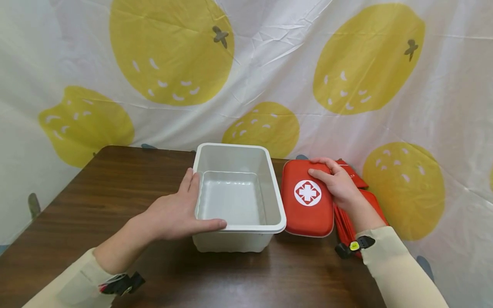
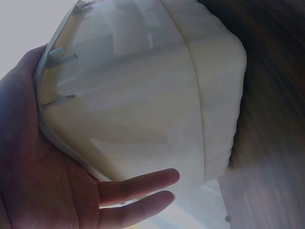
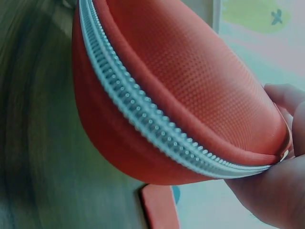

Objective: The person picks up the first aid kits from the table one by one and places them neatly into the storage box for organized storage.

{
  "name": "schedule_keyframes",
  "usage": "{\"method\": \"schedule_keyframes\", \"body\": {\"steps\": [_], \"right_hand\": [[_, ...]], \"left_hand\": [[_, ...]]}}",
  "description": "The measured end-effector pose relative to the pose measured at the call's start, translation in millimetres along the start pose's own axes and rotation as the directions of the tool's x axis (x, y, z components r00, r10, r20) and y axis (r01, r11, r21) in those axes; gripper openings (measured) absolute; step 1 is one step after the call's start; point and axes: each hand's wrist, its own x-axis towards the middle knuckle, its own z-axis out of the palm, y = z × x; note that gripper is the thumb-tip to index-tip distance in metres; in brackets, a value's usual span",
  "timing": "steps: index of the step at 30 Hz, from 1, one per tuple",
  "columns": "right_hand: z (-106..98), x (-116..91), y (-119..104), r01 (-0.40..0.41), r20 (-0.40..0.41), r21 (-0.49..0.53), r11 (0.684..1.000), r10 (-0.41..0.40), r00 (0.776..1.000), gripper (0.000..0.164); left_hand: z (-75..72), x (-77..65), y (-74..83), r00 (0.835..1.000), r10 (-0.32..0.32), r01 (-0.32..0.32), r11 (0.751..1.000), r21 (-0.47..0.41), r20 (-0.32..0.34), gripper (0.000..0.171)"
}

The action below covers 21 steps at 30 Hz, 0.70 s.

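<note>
A deep light-grey plastic bin (image 1: 239, 241) stands on the table. My left hand (image 1: 175, 214) rests against its near-left corner, thumb along the front rim and fingers straight on the left side. In the left wrist view, two fingers of the left hand (image 2: 52, 186) extend beside the bin's outer wall (image 2: 138, 90). Just right of the bin is a red first aid case (image 1: 304, 216) with a white cross emblem. My right hand (image 1: 339, 182) grips its far right corner. The right wrist view shows the case's pale zipper (image 3: 143, 114) closed, with the right hand (image 3: 281, 157) pinching one end.
More red pouches (image 1: 371, 203) lie behind and under my right forearm, partly hidden. The dark wooden table (image 1: 127, 184) ends at a lemon-print curtain (image 1: 269, 55) along the back. Each wrist wears a black strap.
</note>
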Motion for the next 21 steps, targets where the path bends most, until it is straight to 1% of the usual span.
{"method": "schedule_keyframes", "body": {"steps": [5, 12, 18, 21], "right_hand": [[-2.1, -7.3, -10.6, 0.023, 0.001, 0.022, 0.999, -0.023, 1.0, 0.043], [-8.2, -16.3, -26.5, 0.091, -0.013, 0.101, 0.991, -0.09, 0.996, 0.038], [-9.8, -25.5, -41.7, 0.109, -0.048, 0.089, 0.99, -0.105, 0.993, 0.037], [-10.4, -30.1, -48.3, 0.126, -0.051, 0.104, 0.987, -0.122, 0.991, 0.036]], "left_hand": [[0.7, 0.3, 0.3, 1.0, 0.001, -0.001, 1.0, -0.002, 0.001, 0.149], [0.7, 0.2, 0.2, 1.0, 0.001, -0.001, 1.0, 0.008, -0.008, 0.147], [-0.1, 0.3, -0.1, 1.0, -0.003, 0.003, 1.0, 0.004, 0.0, 0.148], [-0.4, 0.3, -0.1, 1.0, -0.004, 0.004, 1.0, 0.001, 0.004, 0.148]]}}
